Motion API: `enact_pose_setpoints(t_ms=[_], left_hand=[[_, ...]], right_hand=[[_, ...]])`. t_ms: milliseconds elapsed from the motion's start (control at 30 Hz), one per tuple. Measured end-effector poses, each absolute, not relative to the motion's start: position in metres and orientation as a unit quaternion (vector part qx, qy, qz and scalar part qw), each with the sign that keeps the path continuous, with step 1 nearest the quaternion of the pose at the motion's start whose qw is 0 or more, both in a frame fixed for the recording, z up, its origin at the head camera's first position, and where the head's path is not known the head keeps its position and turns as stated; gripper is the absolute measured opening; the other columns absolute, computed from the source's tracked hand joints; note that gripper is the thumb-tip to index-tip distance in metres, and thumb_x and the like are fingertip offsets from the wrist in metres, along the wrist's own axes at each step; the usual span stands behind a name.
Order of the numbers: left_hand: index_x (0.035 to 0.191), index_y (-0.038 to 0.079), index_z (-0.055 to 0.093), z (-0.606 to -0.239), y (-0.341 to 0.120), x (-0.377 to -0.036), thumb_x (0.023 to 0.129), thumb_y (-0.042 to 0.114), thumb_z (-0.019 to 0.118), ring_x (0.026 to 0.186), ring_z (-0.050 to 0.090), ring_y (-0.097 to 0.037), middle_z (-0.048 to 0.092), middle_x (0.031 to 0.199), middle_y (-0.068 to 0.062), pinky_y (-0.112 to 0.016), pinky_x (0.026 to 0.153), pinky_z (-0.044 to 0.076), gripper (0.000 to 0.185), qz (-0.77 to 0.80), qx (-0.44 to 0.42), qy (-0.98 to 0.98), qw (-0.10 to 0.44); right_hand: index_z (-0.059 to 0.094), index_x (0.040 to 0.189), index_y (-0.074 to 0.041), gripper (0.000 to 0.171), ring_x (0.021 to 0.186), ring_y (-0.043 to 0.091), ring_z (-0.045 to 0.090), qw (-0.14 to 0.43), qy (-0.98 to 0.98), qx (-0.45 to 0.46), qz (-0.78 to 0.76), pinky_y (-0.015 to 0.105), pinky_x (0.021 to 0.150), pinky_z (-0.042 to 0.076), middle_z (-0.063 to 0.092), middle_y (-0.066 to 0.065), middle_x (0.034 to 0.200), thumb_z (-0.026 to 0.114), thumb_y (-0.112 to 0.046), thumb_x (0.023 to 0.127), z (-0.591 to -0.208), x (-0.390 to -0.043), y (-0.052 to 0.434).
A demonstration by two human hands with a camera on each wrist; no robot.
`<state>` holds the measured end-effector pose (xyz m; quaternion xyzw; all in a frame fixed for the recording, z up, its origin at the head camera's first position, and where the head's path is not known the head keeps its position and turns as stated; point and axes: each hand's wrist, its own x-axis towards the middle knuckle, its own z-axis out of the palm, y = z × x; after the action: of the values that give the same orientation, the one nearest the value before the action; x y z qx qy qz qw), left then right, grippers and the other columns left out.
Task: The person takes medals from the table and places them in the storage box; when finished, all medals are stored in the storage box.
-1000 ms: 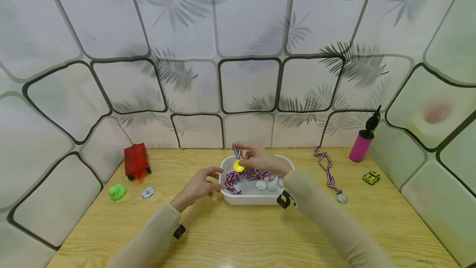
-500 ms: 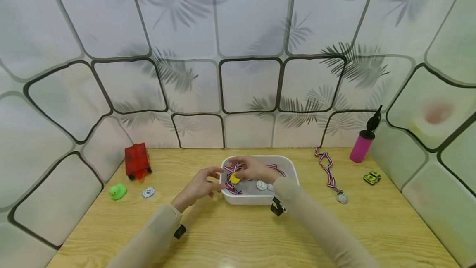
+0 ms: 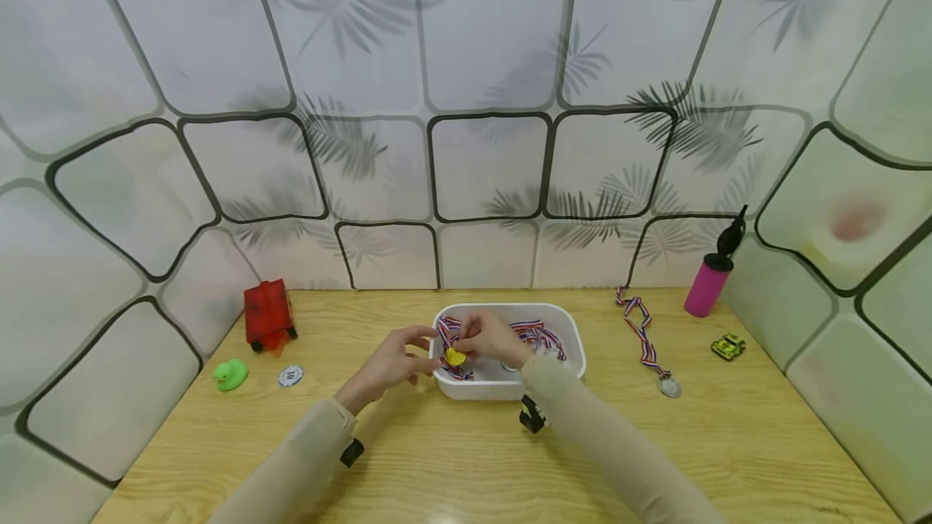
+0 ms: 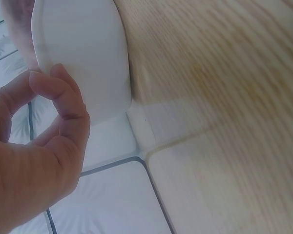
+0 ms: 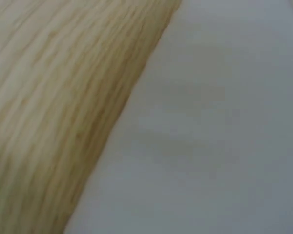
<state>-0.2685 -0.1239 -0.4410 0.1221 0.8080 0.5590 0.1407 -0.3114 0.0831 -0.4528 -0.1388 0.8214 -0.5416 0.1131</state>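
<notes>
A white plastic basin (image 3: 495,391) holds several medals with red, white and blue ribbons. My right hand (image 3: 495,340) reaches inside and pinches a gold medal (image 3: 455,357) low at the basin's left end, over heaped ribbon (image 3: 449,327). My left hand (image 3: 389,362) is at the basin's left end; in the left wrist view its curled thumb and fingers (image 4: 63,109) hold the rim. Part of a silver medal (image 3: 510,366) shows below the right forearm, which hides others. The right wrist view shows just the basin's outer wall (image 5: 195,136) and wood, no hand.
On the wooden table (image 3: 451,459) at left are a red toy cart (image 3: 268,314), a green rubber duck (image 3: 230,374) and a poker chip (image 3: 290,376). To the right lie a silver medal on its ribbon (image 3: 644,338), a pink hand pump (image 3: 706,285) and a yellow toy car (image 3: 728,347).
My right hand has lowered the gold medal from above the basin into its left end. More ribbon at the basin's right side is uncovered. The left hand stays in place.
</notes>
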Motion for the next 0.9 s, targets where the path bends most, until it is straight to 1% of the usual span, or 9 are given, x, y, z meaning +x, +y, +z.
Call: enact_pose_setpoints(t_ms=[100,233,333,500,700,900], left_hand=[[0.136,0.0,0.051,-0.441,-0.124,-0.269,0.089,0.003,0.068,0.075,0.066,-0.017,0.055,0.121,-0.024,-0.029,0.055,0.05,0.05,0.556,0.123,0.809,0.144],[0.136,0.0,0.051,-0.441,-0.124,-0.27,0.09,0.004,0.068,0.075,0.065,-0.017,0.055,0.121,-0.025,-0.031,0.056,0.05,0.05,0.554,0.121,0.811,0.147],[0.135,0.001,0.052,-0.441,-0.124,-0.271,0.089,0.005,0.068,0.075,0.065,-0.018,0.055,0.122,-0.025,-0.03,0.056,0.05,0.049,0.552,0.116,0.812,0.149],[0.134,0.002,0.053,-0.441,-0.124,-0.271,0.089,0.005,0.069,0.076,0.065,-0.018,0.055,0.121,-0.025,-0.028,0.055,0.049,0.048,0.552,0.116,0.812,0.149],[0.135,0.001,0.052,-0.442,-0.124,-0.271,0.087,0.004,0.07,0.076,0.066,-0.018,0.055,0.118,-0.022,-0.028,0.055,0.049,0.051,0.556,0.121,0.809,0.146],[0.137,-0.001,0.05,-0.442,-0.125,-0.271,0.087,0.005,0.07,0.076,0.066,-0.018,0.053,0.122,-0.026,-0.028,0.055,0.05,0.053,0.556,0.123,0.808,0.149]], right_hand=[[0.062,0.079,0.0,0.016,0.061,0.013,0.061,0.085,0.832,-0.125,-0.534,0.031,0.059,0.058,0.065,0.004,0.071,0.078,-0.001,0.08,-0.456,-0.312,0.08],[0.07,0.081,-0.001,0.01,0.063,0.009,0.06,0.042,0.855,-0.12,-0.503,0.023,0.057,0.054,0.07,0.006,0.075,0.08,-0.005,0.078,-0.46,-0.313,0.075],[0.073,0.082,-0.001,0.009,0.062,0.008,0.059,0.03,0.868,-0.13,-0.478,0.021,0.055,0.051,0.072,0.008,0.076,0.08,-0.006,0.078,-0.463,-0.312,0.073],[0.071,0.082,0.0,0.01,0.057,0.007,0.056,0.042,0.865,-0.126,-0.484,0.019,0.051,0.046,0.072,0.008,0.073,0.079,-0.004,0.079,-0.464,-0.311,0.07],[0.069,0.083,0.002,0.008,0.049,0.008,0.055,0.086,0.848,-0.094,-0.515,0.019,0.047,0.049,0.069,0.009,0.071,0.076,-0.002,0.081,-0.462,-0.309,0.069],[0.067,0.08,0.003,0.006,0.048,0.009,0.057,0.09,0.849,-0.077,-0.514,0.022,0.049,0.053,0.066,0.006,0.068,0.073,0.003,0.081,-0.463,-0.307,0.07]])
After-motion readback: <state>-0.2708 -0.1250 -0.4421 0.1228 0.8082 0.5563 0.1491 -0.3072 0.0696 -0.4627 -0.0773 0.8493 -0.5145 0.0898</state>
